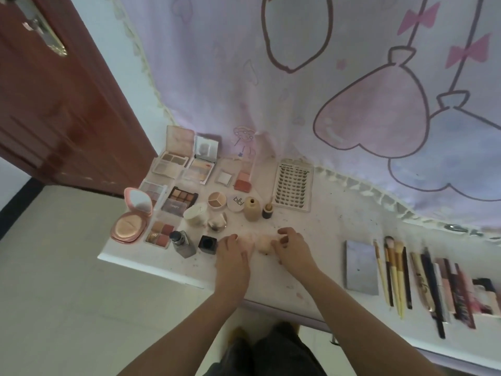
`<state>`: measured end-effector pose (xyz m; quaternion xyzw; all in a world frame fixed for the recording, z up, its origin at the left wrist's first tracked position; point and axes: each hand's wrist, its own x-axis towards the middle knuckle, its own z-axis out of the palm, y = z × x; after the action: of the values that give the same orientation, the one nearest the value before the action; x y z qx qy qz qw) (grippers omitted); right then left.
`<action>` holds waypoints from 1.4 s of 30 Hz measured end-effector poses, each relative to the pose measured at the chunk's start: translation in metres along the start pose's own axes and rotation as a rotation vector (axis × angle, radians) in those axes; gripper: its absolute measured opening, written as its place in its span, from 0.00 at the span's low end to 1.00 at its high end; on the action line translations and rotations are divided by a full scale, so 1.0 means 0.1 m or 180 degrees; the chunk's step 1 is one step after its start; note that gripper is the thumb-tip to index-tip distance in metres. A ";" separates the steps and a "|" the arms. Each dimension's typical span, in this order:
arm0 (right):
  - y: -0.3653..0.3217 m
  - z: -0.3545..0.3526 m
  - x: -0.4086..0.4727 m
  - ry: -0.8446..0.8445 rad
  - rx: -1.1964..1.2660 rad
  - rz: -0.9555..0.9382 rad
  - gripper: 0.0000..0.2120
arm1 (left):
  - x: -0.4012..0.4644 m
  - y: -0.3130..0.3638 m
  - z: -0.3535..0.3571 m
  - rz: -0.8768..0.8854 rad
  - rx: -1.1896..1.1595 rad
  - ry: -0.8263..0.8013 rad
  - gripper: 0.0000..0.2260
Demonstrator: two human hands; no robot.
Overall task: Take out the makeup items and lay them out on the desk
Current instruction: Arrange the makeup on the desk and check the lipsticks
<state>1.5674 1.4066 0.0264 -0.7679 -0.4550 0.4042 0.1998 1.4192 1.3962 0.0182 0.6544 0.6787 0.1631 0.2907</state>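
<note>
On the desk, both hands' grips pinch peach sponges.

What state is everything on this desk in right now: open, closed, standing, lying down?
Pink powder compact: open, mirror lid up.
Top-left palette: open, lid raised.
Mirrored palette: open.
Dark eyeshadow palette: open, lying flat.
Beige bottle: standing upright.
Grey palette: closed, lying flat.
Brushes: lying side by side.
Lash tray: lying flat.
Left hand: resting on a pink sponge.
Right hand: fingers curled beside a peach sponge.
</note>
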 end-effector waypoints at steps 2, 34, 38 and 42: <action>0.09 -0.23 -0.04 0.0075 0.0016 -0.0029 0.14 | -0.05 0.10 0.02 0.0284 0.0115 0.0120 0.17; 0.67 -1.38 -0.17 0.0187 0.0669 0.0050 0.21 | 0.03 1.51 0.37 -0.1211 -0.3053 -0.1917 0.11; 0.41 -1.44 -0.27 -0.0151 0.0579 -0.0080 0.20 | 0.01 1.48 0.21 -0.0852 -0.3058 -0.2089 0.13; 0.25 -1.62 -0.27 0.0111 -0.0346 -0.0396 0.23 | 0.08 1.43 0.03 -0.1078 -0.3234 -0.2206 0.16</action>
<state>1.7037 1.3805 0.1176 -0.7548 -0.5195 0.3523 0.1904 1.5351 1.4161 0.1007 0.3334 0.4774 0.1953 0.7892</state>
